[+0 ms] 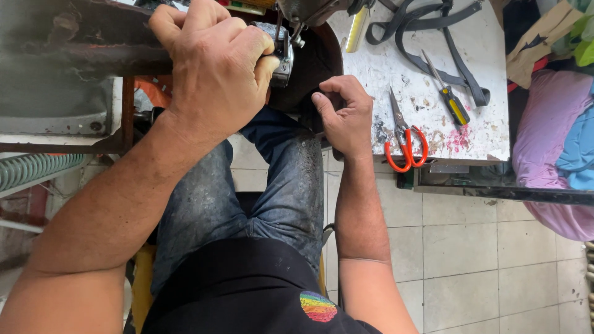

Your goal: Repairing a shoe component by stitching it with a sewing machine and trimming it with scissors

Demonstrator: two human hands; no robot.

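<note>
My left hand (213,68) is closed around a shiny metal part (283,57) of a dark sewing machine (303,9) at the top of the head view. Just right of it, my right hand (346,114) pinches a dark piece of leather-like material (309,68) lying under the machine's head. Both forearms reach up from my lap, over my blue jeans (272,192).
A worn white worktable (433,93) at right carries orange-handled scissors (405,139), a yellow-and-black screwdriver (450,99) and black straps (433,31). Pink and blue cloth bundles (557,142) lie at far right. A rusty metal stand (62,74) is at left. Below is tiled floor (482,260).
</note>
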